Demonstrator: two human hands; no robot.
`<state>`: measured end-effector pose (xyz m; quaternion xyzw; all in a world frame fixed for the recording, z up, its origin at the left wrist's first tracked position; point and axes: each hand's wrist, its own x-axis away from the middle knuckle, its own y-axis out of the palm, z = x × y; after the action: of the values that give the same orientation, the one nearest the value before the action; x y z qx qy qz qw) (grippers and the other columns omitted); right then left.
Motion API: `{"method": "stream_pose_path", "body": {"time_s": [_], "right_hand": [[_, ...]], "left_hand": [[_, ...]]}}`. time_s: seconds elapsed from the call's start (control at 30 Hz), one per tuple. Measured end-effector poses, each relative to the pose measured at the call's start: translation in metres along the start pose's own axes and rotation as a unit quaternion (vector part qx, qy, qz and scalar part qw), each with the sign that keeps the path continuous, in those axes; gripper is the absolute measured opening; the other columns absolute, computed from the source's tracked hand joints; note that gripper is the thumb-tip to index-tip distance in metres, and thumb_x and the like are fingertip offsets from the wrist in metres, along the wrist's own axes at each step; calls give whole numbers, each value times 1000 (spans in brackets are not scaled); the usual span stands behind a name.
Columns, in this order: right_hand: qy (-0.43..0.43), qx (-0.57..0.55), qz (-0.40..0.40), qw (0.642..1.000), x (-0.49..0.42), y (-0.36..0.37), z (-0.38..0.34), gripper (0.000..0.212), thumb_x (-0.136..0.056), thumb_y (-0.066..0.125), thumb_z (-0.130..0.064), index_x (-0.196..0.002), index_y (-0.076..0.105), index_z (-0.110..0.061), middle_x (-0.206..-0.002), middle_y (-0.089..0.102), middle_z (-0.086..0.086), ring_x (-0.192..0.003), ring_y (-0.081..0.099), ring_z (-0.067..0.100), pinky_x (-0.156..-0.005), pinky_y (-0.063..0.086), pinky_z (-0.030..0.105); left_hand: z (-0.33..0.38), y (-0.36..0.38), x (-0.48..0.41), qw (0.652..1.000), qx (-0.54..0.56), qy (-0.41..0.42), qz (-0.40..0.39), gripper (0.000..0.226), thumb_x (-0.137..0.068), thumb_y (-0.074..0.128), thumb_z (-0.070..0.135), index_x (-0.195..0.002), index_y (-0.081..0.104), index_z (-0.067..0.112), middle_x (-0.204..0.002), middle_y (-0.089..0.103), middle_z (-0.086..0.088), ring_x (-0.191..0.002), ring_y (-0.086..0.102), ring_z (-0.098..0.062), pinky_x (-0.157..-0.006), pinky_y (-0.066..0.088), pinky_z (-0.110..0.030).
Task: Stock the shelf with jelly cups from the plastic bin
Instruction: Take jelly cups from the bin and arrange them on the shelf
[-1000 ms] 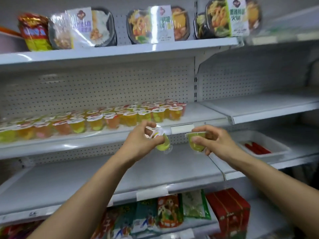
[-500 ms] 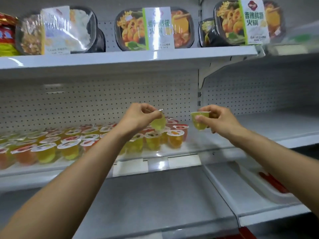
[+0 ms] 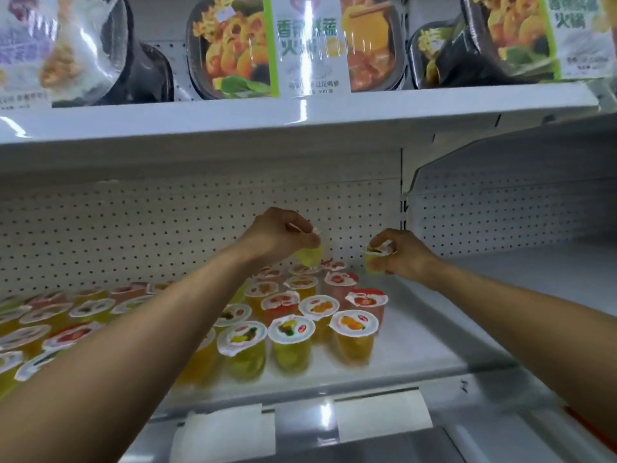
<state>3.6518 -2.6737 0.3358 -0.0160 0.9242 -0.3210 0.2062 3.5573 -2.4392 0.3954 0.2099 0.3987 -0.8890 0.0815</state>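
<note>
Presently, your left hand [image 3: 280, 233] pinches a green cup [image 3: 309, 257], right hand [image 3: 400, 252] grips a second cup [image 3: 371, 264]; stocked rows [image 3: 320, 309] crowd the shelf [image 3: 417, 332] below.

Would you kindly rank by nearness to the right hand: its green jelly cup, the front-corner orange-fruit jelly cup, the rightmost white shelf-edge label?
1. Green jelly cup, in the right hand.
2. Orange-fruit jelly cup, front right.
3. White label, shelf edge.

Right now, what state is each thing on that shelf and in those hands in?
Left hand, pinches a yellow jelly cup by its top, above the back row.
Right hand, grips a green jelly cup, lid up.
Shelved jelly cups, upright, sealed, in rows.
Hotpot bowls, sealed, propped on edge on the upper shelf.
</note>
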Motion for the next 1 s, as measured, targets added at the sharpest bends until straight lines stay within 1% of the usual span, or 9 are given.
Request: {"method": "stream_pose_path", "body": {"time_s": [0.17, 0.23, 0.43, 0.57, 0.67, 0.73, 0.8, 0.87, 1.0], "right_hand": [[5, 39, -18, 999, -27, 23, 14, 36, -75, 81, -16, -105, 62, -25, -130, 53, 2, -114, 54, 22, -89, 54, 32], [5, 43, -27, 999, -33, 28, 19, 35, -75, 81, -19, -104, 62, -25, -132, 52, 2, -117, 52, 22, -93, 52, 35], [19, 30, -28, 999, -39, 39, 29, 31, -71, 83, -29, -92, 60, -33, -129, 55, 1, -111, 55, 24, -86, 56, 38], [0, 75, -71, 995, -38, 30, 24, 36, -78, 79, -28, -108, 60, -32, -137, 52, 1, -119, 52, 22, -92, 46, 28], [-33, 29, -46, 998, -25, 13, 4, 43, -83, 74, -26, -123, 59, -28, -139, 48, 0, -124, 49, 22, -89, 41, 23], [-77, -47, -51, 995, -10, 1, -13, 41, -84, 73, -22, -122, 59, -31, -130, 54, 1, -117, 54, 18, -84, 45, 22], [-110, -97, -98, 984, 5, -7, -28, 44, -83, 74, -24, -122, 58, -36, -118, 60, 0, -108, 58, 12, -81, 50, 20], [-134, -105, -124, 977, 17, -11, -38, 51, -81, 75, -26, -128, 55, -35, -111, 63, -1, -102, 61, 9, -82, 53, 21], [-160, -118, -91, 976, 26, -15, -40, 51, -78, 79, -13, -123, 59, -23, -104, 68, 4, -86, 66, 6, -71, 56, 18]], "left_hand": [[-7, 10, -13, 1000, -11, -10, 3, 28, -81, 75, 36, -105, 68, 24, -109, 67, 4, -84, 65, -12, -78, 57, -29], [-8, 12, -14, 1000, -13, -8, 6, 27, -81, 75, 36, -105, 68, 25, -110, 67, 3, -84, 65, -12, -77, 57, -28], [-12, 18, -16, 999, -13, -30, 1, 32, -82, 75, 35, -110, 68, 23, -113, 66, 2, -89, 64, -14, -81, 59, -34], [-10, 20, -16, 999, -3, -33, 2, 32, -82, 75, 35, -109, 68, 22, -111, 67, 2, -87, 65, -13, -78, 59, -31], [-4, 23, -15, 999, 2, -34, 5, 31, -81, 75, 37, -107, 66, 21, -109, 67, 1, -85, 65, -14, -73, 58, -27], [2, 25, -14, 999, 8, -39, 14, 34, -81, 75, 40, -105, 63, 20, -107, 66, 0, -81, 65, -16, -65, 53, -24], [11, 29, -14, 999, 18, -43, 20, 39, -79, 76, 45, -103, 60, 19, -103, 65, -1, -79, 66, -17, -60, 48, -23], [22, 35, -16, 999, 25, -41, 19, 45, -77, 76, 49, -105, 57, 18, -100, 64, -1, -79, 67, -18, -64, 53, -28], [40, 46, -16, 998, 59, -18, 0, 50, -77, 75, 50, -109, 57, 15, -100, 65, -3, -80, 68, -18, -78, 59, -35]]}}
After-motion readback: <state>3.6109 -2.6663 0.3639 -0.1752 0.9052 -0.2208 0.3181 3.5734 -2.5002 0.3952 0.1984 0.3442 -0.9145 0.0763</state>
